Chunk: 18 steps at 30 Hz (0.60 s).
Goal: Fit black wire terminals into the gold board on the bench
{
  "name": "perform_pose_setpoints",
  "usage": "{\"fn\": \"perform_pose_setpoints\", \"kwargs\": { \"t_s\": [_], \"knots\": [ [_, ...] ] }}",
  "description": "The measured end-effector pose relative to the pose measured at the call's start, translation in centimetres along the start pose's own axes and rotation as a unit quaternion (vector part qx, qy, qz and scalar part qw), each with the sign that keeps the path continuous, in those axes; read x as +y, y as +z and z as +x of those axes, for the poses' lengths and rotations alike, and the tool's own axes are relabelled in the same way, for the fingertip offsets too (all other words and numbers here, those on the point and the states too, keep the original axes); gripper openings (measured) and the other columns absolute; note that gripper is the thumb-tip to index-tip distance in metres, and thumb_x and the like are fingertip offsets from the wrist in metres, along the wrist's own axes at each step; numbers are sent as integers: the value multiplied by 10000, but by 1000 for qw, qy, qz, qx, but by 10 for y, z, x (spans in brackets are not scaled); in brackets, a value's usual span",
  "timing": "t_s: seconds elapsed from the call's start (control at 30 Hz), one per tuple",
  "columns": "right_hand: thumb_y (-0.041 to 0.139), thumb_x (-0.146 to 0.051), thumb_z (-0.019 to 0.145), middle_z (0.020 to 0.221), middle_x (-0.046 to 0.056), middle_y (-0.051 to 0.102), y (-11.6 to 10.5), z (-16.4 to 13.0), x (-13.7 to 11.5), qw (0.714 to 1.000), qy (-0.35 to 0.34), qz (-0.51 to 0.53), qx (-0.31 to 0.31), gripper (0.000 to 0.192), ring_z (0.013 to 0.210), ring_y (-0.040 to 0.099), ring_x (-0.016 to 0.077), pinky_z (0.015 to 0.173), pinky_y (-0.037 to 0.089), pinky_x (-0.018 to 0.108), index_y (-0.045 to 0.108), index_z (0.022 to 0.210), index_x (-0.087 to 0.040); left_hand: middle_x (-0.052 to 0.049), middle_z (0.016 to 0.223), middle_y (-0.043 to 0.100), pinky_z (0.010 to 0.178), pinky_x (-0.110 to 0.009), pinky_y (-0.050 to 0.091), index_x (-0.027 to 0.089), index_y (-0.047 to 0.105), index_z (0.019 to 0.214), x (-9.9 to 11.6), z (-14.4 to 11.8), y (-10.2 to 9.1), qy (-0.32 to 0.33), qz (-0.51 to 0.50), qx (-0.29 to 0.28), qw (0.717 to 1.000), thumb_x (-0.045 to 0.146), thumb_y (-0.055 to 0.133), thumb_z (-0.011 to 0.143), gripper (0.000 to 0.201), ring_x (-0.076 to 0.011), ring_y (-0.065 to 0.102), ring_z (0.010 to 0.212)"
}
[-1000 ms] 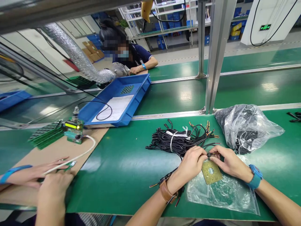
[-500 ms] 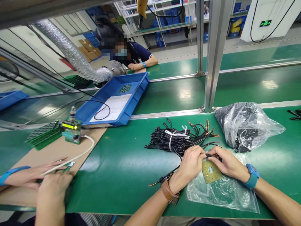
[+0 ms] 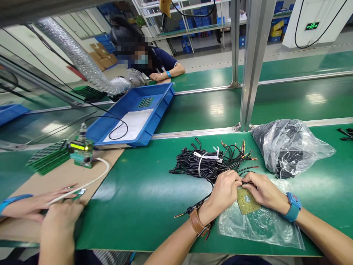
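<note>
My left hand (image 3: 224,189) and my right hand (image 3: 266,191) meet over the green bench, fingertips pinched on a thin black cable (image 3: 243,182). Its exact end is mostly hidden by my fingers. Just below the fingertips lies a yellowish square sponge (image 3: 249,207) with a hole in it, on top of a clear plastic bag (image 3: 261,230). Behind my left hand rests a bundle of black cables (image 3: 190,162), tied with a white band, with bare coloured wire ends pointing right. More cable runs under my left wrist.
A clear bag of black parts (image 3: 286,147) stands behind my right hand. To the left are a blue tray (image 3: 140,141), a small board with a lit display (image 3: 82,154) and a co-worker's hands (image 3: 60,217). An upright metal post (image 3: 249,73) rises behind the bench.
Both my hands keep the same pinch on the cable, with only a slight shift of the right wrist. The co-worker's hands at left appear slightly further left as the view shifts.
</note>
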State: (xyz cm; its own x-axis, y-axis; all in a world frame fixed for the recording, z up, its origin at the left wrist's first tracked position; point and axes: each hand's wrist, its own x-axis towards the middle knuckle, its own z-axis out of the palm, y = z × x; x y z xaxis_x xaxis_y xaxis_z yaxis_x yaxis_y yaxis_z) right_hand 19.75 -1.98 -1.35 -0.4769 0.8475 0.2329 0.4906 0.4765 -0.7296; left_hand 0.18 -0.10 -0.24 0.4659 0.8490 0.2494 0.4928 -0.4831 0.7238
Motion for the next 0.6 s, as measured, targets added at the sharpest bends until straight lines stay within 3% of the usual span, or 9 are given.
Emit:
{"fn": "perform_pose_setpoints", "kwargs": {
  "t_s": [0.4,0.5,0.6],
  "knots": [
    [497,-193,1013,826,29,657,1,2,0,1000,19,-17,-7,95,752,628,191,683,445,297,560,945,-215,-23,746,631,676,-285,397,173,577,724,-2,1,0,-1,18,-15,1000,1,541,835,208,-173,563,729],
    [533,-205,1008,902,32,692,-6,3,-4,999,35,0,-19,51,805,655,191,715,479,292,579,1024,-217,-23,782,646,704,-282,417,170,594,753,-2,2,-1,-8,7,-19,1000,22,551,870,193,-171,583,757],
    [592,-222,983,911,27,706,-12,2,-9,998,44,2,-38,149,771,664,187,688,504,286,586,1132,-218,-25,813,661,732,-280,441,171,611,781,-2,2,-1,-21,1,-24,999,46,558,894,176,-172,602,785]
  ]
}}
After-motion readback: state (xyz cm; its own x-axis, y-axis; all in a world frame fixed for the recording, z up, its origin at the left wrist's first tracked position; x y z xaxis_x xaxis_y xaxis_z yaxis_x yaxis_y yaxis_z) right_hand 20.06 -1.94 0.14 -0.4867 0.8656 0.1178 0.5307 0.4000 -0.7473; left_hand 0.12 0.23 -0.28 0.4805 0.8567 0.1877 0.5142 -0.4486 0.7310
